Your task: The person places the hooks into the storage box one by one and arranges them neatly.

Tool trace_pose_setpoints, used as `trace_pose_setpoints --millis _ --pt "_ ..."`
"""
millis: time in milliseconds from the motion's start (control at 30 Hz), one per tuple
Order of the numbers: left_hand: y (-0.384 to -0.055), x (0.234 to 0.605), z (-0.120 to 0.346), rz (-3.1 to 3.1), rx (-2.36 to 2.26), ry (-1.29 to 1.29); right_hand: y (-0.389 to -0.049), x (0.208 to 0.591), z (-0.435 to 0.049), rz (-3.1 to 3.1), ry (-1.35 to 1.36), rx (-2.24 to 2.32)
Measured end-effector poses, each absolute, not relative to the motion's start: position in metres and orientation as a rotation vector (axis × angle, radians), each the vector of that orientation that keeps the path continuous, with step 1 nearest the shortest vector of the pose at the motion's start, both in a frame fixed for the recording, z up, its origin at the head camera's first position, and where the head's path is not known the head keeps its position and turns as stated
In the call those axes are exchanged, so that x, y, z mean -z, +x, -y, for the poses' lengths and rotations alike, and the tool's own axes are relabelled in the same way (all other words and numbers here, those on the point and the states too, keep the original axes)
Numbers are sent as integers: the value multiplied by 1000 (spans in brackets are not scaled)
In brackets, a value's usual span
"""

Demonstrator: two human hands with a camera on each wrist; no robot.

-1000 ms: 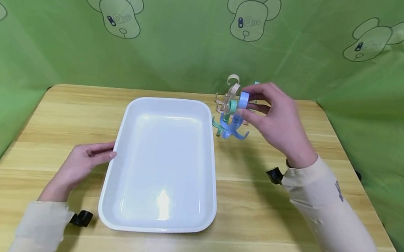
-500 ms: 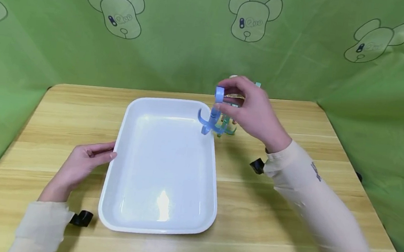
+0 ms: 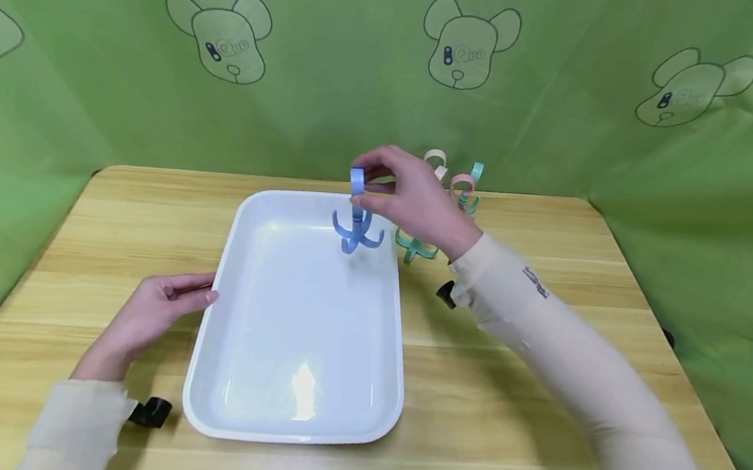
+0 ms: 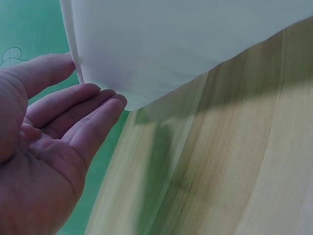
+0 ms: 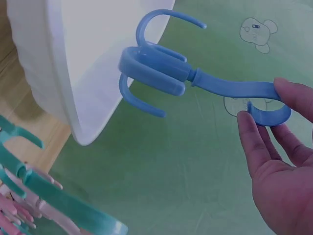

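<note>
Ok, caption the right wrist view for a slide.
Right hand holds blue hanger by its curled end near white tray.

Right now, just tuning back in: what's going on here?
A person's right hand holds a blue hook hanger by its curled end, over the far part of a white tray and not touching its floor. The left hand rests against the tray's left edge. More hook hangers, among them a green one and a pink one, are beyond the tray's far right corner.
</note>
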State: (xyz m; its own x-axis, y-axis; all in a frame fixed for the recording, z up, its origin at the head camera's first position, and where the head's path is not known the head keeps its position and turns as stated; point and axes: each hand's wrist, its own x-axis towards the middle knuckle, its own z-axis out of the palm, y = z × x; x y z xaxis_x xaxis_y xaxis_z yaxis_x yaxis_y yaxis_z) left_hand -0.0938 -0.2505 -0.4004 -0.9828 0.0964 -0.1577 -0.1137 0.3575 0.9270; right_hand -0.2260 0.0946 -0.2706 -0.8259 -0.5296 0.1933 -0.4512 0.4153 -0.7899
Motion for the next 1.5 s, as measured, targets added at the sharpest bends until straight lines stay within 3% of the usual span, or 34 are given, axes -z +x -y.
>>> trace_pose_setpoints --millis 1500 --pt "-92 399 249 -2413 -1668 -11 -245 311 2 -2604 -987 912"
